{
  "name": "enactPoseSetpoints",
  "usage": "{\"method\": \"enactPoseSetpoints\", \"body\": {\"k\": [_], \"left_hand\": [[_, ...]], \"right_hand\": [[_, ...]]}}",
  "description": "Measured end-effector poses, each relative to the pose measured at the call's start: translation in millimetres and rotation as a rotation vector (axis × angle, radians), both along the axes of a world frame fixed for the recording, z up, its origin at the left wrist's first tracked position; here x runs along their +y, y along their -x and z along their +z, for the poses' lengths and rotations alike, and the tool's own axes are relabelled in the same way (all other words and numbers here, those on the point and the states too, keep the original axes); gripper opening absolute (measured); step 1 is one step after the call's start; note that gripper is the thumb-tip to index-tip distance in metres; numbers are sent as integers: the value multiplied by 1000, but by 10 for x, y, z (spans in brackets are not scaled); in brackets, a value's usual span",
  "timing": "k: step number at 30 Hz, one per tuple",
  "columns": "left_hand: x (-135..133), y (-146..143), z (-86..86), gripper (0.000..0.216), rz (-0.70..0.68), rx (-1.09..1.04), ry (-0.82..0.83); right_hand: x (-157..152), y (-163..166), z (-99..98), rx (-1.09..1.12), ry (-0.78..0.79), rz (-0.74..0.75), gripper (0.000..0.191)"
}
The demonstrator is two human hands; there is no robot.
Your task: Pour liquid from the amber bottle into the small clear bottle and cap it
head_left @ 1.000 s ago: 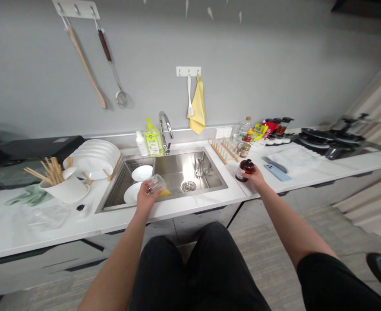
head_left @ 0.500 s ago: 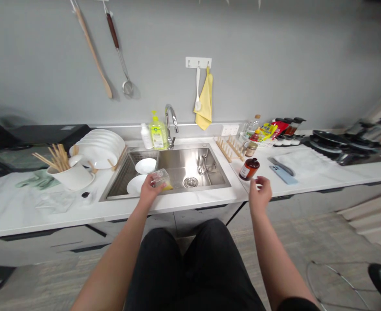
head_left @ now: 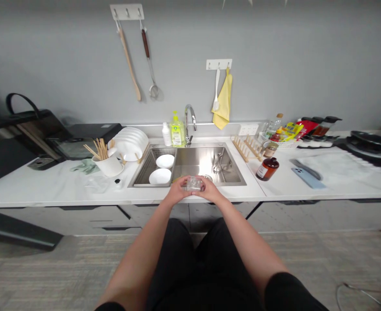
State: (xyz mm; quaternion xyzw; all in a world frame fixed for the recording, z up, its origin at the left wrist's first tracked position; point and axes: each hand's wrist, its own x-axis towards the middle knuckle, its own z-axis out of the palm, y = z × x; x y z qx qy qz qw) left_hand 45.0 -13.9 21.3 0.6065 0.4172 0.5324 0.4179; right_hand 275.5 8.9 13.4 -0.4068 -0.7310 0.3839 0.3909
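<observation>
Both hands meet at the front edge of the sink (head_left: 244, 180), around a clear square container (head_left: 194, 184). My left hand (head_left: 177, 191) grips its left side, fingers curled behind and thumb in front. On the opposite side my right hand (head_left: 210, 191) closes on it in the same way. Whether the container is glass or plastic, I cannot tell. A bit of something yellow shows just behind my left hand. Two white bowls, a rear one (head_left: 165, 161) and a front one (head_left: 160, 176), sit in the sink's left section.
Behind the sink stand a faucet (head_left: 190, 123) and a green pump bottle (head_left: 177, 133). To the left are white plates (head_left: 130, 140) and a holder with chopsticks (head_left: 108, 166). An amber bottle (head_left: 267, 169), a wooden rack (head_left: 247, 147) and a phone (head_left: 307, 177) lie rightward.
My right hand has come left from beside the amber bottle and taken hold of the container. My left hand has brought the container toward the middle. The view has turned left.
</observation>
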Motion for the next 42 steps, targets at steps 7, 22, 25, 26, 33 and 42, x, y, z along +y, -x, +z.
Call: {"method": "enactPoseSetpoints", "body": {"k": [7, 22, 25, 26, 33, 42], "left_hand": [[-133, 116, 67, 69, 88, 74, -39], [-623, 2693, 297, 47, 1122, 581, 75], [-486, 2665, 189, 46, 1118, 655, 133], [-450, 2649, 156, 46, 1119, 670, 150], [-459, 2581, 143, 29, 1135, 660, 166], [-827, 1334, 638, 44, 675, 463, -171]], "right_hand": [[-12, -106, -126, -22, 26, -53, 76], [11, -134, -115, -24, 65, -53, 69], [9, -137, -133, -22, 74, -50, 71], [9, -138, -139, -23, 75, -50, 71], [3, -143, -159, -47, 57, -47, 68], [-74, -128, -124, 26, -5, -35, 75]]}}
